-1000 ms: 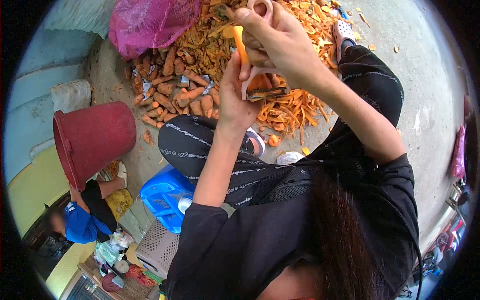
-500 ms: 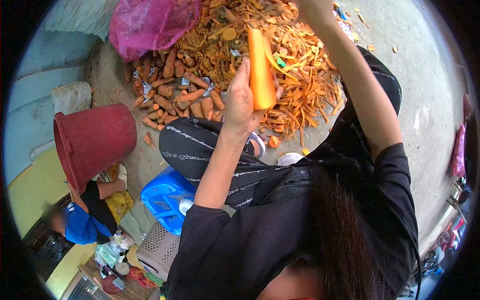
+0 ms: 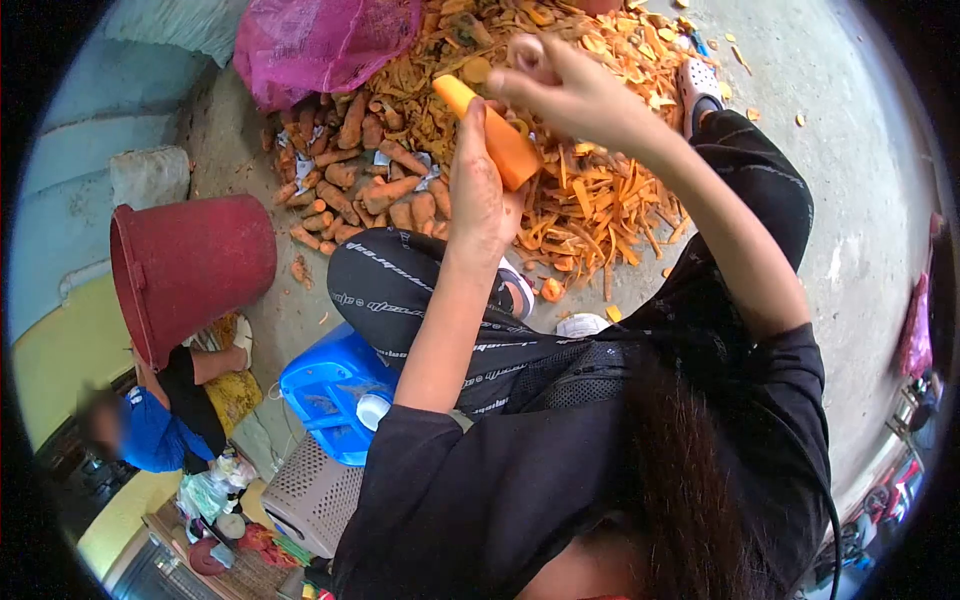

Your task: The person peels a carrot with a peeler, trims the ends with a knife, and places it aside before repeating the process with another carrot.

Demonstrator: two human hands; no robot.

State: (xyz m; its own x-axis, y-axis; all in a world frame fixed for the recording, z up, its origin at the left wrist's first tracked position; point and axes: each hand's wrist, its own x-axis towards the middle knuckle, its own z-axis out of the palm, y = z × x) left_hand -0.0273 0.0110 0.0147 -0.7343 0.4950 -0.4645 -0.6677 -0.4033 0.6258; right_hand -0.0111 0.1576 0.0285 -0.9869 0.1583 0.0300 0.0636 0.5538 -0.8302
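Note:
My left hand [image 3: 477, 190] is wrapped around a large peeled carrot [image 3: 511, 152], smooth and bright orange, held tilted with its narrow end up and to the left. Close beside the carrot's upper part is my right hand [image 3: 592, 105], its fingers curled and slightly blurred; what they hold, if anything, I cannot make out. Beneath both hands spreads a heap of orange peelings [image 3: 600, 215]. Unpeeled carrots [image 3: 375, 190] lie on the floor left of the heap.
A pink mesh sack [image 3: 325, 45] sits at the upper left. A red bucket [image 3: 200, 275] lies tipped beside a blue jerrycan [image 3: 335, 385] and a grey perforated crate [image 3: 310, 500]. Another person [image 3: 170, 430] is at the lower left. A light clog [image 3: 697, 90] shows at the heap's right.
My right hand has come down from the top edge to beside the carrot. The carrot has tilted further left in my left hand. The view has shifted slightly.

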